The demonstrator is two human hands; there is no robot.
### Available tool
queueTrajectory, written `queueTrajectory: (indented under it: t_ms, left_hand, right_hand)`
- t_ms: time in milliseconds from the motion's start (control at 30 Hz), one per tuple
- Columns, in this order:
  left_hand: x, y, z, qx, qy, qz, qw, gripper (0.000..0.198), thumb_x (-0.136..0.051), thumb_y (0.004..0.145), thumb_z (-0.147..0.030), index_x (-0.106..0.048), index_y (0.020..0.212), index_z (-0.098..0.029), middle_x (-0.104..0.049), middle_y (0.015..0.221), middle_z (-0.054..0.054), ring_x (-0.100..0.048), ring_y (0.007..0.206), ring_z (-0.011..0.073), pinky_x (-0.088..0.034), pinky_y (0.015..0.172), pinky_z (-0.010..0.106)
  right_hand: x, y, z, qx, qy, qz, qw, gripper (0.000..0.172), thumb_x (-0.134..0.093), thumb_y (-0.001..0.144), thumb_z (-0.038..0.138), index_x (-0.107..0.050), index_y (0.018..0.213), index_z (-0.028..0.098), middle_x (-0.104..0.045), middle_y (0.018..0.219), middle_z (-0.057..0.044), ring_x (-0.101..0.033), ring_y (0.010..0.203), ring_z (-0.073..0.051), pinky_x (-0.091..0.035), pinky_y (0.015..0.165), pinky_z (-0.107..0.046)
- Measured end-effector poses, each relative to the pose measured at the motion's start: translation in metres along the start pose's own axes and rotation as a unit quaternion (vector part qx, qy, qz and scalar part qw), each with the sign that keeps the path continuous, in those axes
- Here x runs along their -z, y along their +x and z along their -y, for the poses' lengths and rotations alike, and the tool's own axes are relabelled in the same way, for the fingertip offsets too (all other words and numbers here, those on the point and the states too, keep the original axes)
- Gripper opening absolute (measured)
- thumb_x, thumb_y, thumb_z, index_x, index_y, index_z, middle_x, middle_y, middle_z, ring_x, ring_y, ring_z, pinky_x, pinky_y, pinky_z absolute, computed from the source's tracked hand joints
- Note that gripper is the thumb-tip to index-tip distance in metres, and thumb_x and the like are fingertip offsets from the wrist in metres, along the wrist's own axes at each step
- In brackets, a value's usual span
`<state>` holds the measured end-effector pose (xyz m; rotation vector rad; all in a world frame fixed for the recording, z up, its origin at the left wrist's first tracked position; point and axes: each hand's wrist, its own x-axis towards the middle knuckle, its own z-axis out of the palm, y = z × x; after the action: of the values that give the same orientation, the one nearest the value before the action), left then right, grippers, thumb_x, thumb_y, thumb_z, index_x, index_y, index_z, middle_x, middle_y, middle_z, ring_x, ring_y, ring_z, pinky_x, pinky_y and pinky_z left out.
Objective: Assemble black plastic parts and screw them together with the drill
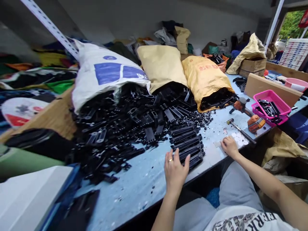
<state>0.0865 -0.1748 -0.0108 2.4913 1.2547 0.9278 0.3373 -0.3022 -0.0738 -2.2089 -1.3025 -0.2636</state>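
Note:
My left hand (176, 168) has its fingers spread at the near end of a row of long black plastic parts (186, 142), lined up side by side on the blue tabletop. Its fingertips touch or nearly touch the closest parts. To the right, my right hand (229, 146) rests near the table's front edge with its fingers curled together. Beside those fingertips lies a small pale piece (218, 144); whether they grip anything is hidden. Beyond the right hand are a hammer (240, 130) and an orange-and-grey cordless drill (250, 117).
Loose black parts (115, 128) heap across the table. They spill from a white sack (103, 70), a tan sack (162, 67) and a yellow sack (208, 80). Small metal pins (202, 118) lie scattered beside the heap. A pink basket (271, 96) with black parts stands at the right.

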Motion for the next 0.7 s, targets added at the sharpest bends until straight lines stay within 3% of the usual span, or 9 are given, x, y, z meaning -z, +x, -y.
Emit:
queueTrajectory:
  t_ms: [133,233,300,333,400,467,500,567,700]
  left_hand:
    - [-0.015,0.008,-0.019,-0.042,-0.020,0.041,0.998,0.067,-0.048,0.080,-0.051,-0.045,0.129,-0.005,-0.034,0.141,0.025,-0.019,0.138,0.0362,-0.023,0.110,0.051]
    - [-0.011,0.029,-0.040,-0.054,-0.054,-0.018,0.997,0.077,-0.047,0.082,-0.051,-0.028,0.139,-0.003,-0.020,0.148,0.026,-0.014,0.139,0.0358,-0.025,0.109,0.053]
    - [-0.005,0.039,-0.054,-0.081,-0.088,-0.056,0.991,0.076,-0.047,0.083,-0.050,-0.025,0.141,-0.006,-0.024,0.147,0.024,-0.021,0.138,0.0334,-0.029,0.108,0.050]
    - [-0.004,0.041,-0.060,-0.117,-0.108,-0.042,0.986,0.069,-0.047,0.084,-0.049,-0.031,0.138,-0.009,-0.034,0.143,0.022,-0.031,0.134,0.0314,-0.034,0.106,0.047]
    - [-0.006,0.036,-0.066,-0.218,-0.138,0.052,0.965,0.048,-0.045,0.086,-0.046,-0.052,0.124,-0.016,-0.056,0.125,0.015,-0.052,0.118,0.0259,-0.044,0.098,0.040]
    - [-0.013,0.026,-0.062,-0.295,-0.130,0.141,0.936,0.038,-0.044,0.087,-0.045,-0.062,0.109,-0.019,-0.063,0.113,0.011,-0.059,0.107,0.0237,-0.048,0.093,0.037]
    - [-0.017,0.020,-0.058,-0.304,-0.110,0.154,0.934,0.039,-0.044,0.087,-0.045,-0.063,0.107,-0.018,-0.062,0.116,0.012,-0.057,0.110,0.0252,-0.047,0.095,0.038]
    - [-0.022,0.012,-0.046,-0.271,-0.050,0.124,0.953,0.047,-0.043,0.086,-0.046,-0.061,0.113,-0.013,-0.054,0.127,0.018,-0.046,0.123,0.0314,-0.040,0.101,0.045]
    - [-0.025,0.014,-0.028,-0.121,0.072,0.071,0.987,0.063,-0.034,0.087,-0.050,-0.048,0.128,-0.003,-0.035,0.141,0.026,-0.023,0.136,0.0391,-0.028,0.105,0.056]
  right_hand:
    - [-0.002,0.002,0.003,0.024,0.000,-0.001,1.000,0.024,-0.046,0.091,0.028,-0.056,0.071,0.019,-0.059,0.082,-0.006,-0.050,0.085,-0.019,-0.037,0.080,-0.031]
    - [-0.004,0.006,0.005,0.031,-0.002,0.003,1.000,0.021,-0.049,0.089,0.027,-0.057,0.071,0.018,-0.059,0.083,-0.005,-0.050,0.086,-0.018,-0.037,0.079,-0.030]
    - [-0.003,0.008,0.006,0.026,-0.003,0.002,1.000,0.020,-0.050,0.089,0.026,-0.057,0.072,0.018,-0.059,0.083,-0.005,-0.050,0.086,-0.017,-0.037,0.079,-0.029]
    - [-0.003,0.009,0.006,0.023,-0.003,0.001,1.000,0.019,-0.051,0.088,0.026,-0.058,0.072,0.018,-0.059,0.082,-0.004,-0.050,0.086,-0.017,-0.037,0.078,-0.029]
    - [-0.001,0.010,0.006,0.016,-0.004,-0.003,1.000,0.018,-0.052,0.088,0.026,-0.058,0.073,0.017,-0.058,0.082,-0.004,-0.050,0.085,-0.017,-0.037,0.077,-0.029]
    - [0.000,0.010,0.006,0.014,-0.004,-0.009,1.000,0.018,-0.052,0.088,0.027,-0.058,0.073,0.017,-0.058,0.082,-0.004,-0.050,0.085,-0.017,-0.037,0.077,-0.028]
    - [0.000,0.009,0.006,0.014,-0.004,-0.011,1.000,0.018,-0.052,0.087,0.027,-0.058,0.073,0.017,-0.059,0.081,-0.004,-0.050,0.085,-0.017,-0.038,0.077,-0.028]
    - [-0.001,0.009,0.007,0.015,-0.003,-0.010,1.000,0.018,-0.052,0.087,0.027,-0.058,0.073,0.017,-0.059,0.081,-0.003,-0.050,0.084,-0.017,-0.038,0.077,-0.028]
    - [-0.004,0.010,0.008,0.000,-0.013,-0.006,1.000,0.018,-0.054,0.087,0.028,-0.057,0.072,0.018,-0.059,0.080,-0.003,-0.050,0.085,-0.017,-0.038,0.077,-0.029]
